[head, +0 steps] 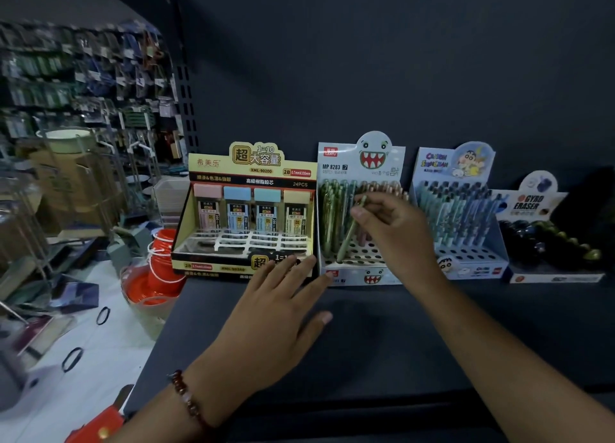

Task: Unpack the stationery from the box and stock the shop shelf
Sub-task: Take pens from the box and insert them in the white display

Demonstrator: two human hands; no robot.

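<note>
Nearest to us, on the left wrist, sits a bracelet (189, 401) of dark reddish beads. Our left hand (273, 313) lies flat over the dark shelf (382, 349), fingers straight and spread and grasping nothing, and the fingertips reach the front edges of two display boxes. Past it, our right hand (396, 229) pinches a pale green mechanical pencil (349, 231) near its top between thumb and curled fingers; the pencil leans, its lower end at a hole in the perforated tray of the shark-face pencil display box (361, 276). More green and pinkish pencils stand upright in that box's rear rows.

Just left of it stands the yellow-and-black pencil lead display box (246, 173), with four lead cases in its back row: one pink, two blue and one tan. To the right stand a blue cartoon pen display box (456, 269), filled with pens, and then a Gyro Eraser display box (532, 206) with dark round erasers. Off the shelf's left end we see an orange-red container (163, 259) inside a clear tub, and farther back blurred racks of hanging goods (83, 73).
</note>
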